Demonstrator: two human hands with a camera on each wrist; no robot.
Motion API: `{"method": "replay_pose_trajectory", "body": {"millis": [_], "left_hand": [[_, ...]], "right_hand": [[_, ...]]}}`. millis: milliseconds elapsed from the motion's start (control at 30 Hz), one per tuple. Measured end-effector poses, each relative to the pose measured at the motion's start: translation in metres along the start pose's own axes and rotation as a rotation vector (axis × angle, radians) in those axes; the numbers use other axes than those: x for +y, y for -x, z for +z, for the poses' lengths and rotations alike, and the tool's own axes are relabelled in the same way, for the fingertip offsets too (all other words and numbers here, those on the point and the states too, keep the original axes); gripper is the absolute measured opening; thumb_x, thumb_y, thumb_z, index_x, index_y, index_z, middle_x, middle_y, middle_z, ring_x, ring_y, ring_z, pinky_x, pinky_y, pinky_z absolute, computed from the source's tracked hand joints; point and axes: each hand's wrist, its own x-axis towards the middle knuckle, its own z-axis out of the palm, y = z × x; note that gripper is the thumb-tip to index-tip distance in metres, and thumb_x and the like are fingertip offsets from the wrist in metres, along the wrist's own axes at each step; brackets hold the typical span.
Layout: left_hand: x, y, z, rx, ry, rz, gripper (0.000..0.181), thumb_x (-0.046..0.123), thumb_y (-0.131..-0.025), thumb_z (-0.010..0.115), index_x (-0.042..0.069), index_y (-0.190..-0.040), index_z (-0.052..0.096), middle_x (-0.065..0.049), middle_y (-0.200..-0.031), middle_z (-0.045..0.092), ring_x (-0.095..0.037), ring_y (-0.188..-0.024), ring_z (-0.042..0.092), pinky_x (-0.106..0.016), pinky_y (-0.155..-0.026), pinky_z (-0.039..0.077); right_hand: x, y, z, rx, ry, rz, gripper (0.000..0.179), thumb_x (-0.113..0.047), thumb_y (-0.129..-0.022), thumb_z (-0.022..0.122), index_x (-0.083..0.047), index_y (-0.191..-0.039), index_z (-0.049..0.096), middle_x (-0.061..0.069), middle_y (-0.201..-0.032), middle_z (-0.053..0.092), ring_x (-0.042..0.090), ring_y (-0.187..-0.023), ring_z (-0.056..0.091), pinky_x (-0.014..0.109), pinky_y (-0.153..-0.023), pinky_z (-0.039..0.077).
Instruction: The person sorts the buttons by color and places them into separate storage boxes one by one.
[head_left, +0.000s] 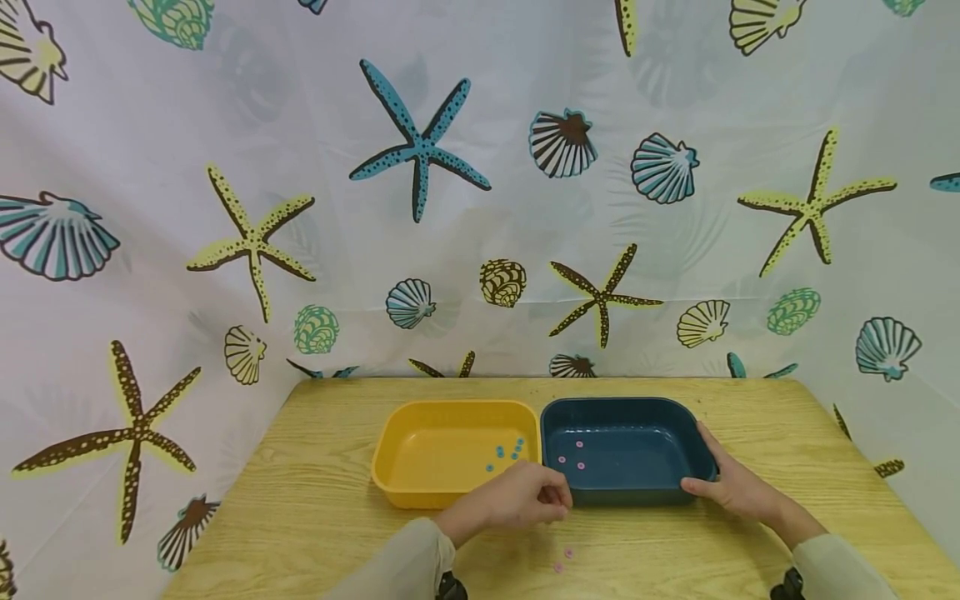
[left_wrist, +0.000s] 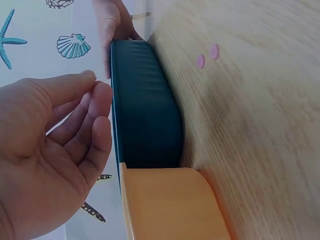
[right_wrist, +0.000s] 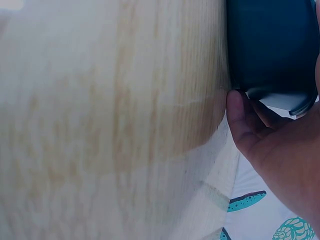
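Observation:
My left hand [head_left: 525, 497] is raised by the front of the two trays, where they meet. In the left wrist view its thumb and index fingertip pinch together on a small button, almost wholly hidden between them. Two pink buttons [head_left: 563, 560] lie on the table just in front of this hand. My right hand [head_left: 738, 492] holds the right end of the dark blue tray [head_left: 630, 497], thumb at its front corner and fingers along its side. Several pink buttons [head_left: 581, 466] lie in that tray's left part.
A yellow tray [head_left: 416, 500] stands against the left side of the blue one, with several blue buttons [head_left: 500, 452] in its right part. Both rest on a wooden table [head_left: 300, 500]. A white curtain [head_left: 480, 233] printed with starfish and shells surrounds the table's back and sides.

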Motion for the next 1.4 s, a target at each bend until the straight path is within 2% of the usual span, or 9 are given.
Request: {"method": "replay_pose_trajectory", "body": {"millis": [267,533,700,1000,1400], "left_hand": [[0.004,-0.009,-0.005,0.022,0.105,-0.035,0.006,0.01,-0.09,0.065,0.014,-0.087,0.068,0.009,-0.077,0.063,-0.003,-0.069,0.057,-0.019,-0.066,0.049],[0.006,-0.022,-0.005,0.047,0.097,-0.054,0.006,0.01,-0.09,0.066,0.006,-0.091,0.069,0.011,-0.077,0.063,-0.002,-0.07,0.057,-0.018,-0.067,0.048],[0.006,-0.029,-0.002,0.059,0.109,-0.078,0.006,0.011,-0.09,0.065,0.007,-0.093,0.069,0.01,-0.077,0.063,-0.004,-0.067,0.057,-0.019,-0.064,0.048],[0.001,-0.043,0.008,0.064,0.113,-0.074,0.005,0.01,-0.09,0.065,0.006,-0.093,0.068,0.009,-0.075,0.061,-0.006,-0.064,0.056,-0.02,-0.059,0.047],[0.003,-0.053,0.011,0.116,0.094,-0.104,0.004,0.01,-0.089,0.066,0.008,-0.092,0.068,0.009,-0.073,0.061,-0.006,-0.062,0.056,-0.02,-0.059,0.047]], "right_hand": [[0.002,-0.001,0.0,0.007,-0.007,-0.001,0.099,-0.025,-0.094,0.061,-0.01,-0.148,-0.02,0.03,-0.15,-0.018,0.057,-0.132,-0.004,0.068,-0.1,0.018],[0.002,-0.001,0.0,0.011,0.007,-0.004,0.099,-0.025,-0.093,0.062,-0.01,-0.148,-0.02,0.029,-0.15,-0.017,0.056,-0.133,-0.005,0.069,-0.1,0.015],[0.001,-0.001,0.0,0.008,0.002,-0.009,0.099,-0.024,-0.094,0.062,-0.009,-0.148,-0.019,0.029,-0.15,-0.018,0.056,-0.133,-0.005,0.069,-0.1,0.016],[0.0,-0.001,0.0,0.004,-0.006,-0.007,0.098,-0.024,-0.094,0.061,-0.009,-0.148,-0.02,0.029,-0.15,-0.018,0.056,-0.133,-0.005,0.068,-0.1,0.016],[0.0,0.0,0.0,0.002,0.006,0.003,0.099,-0.025,-0.094,0.061,-0.011,-0.148,-0.02,0.029,-0.15,-0.018,0.057,-0.132,-0.004,0.068,-0.1,0.017]]}}
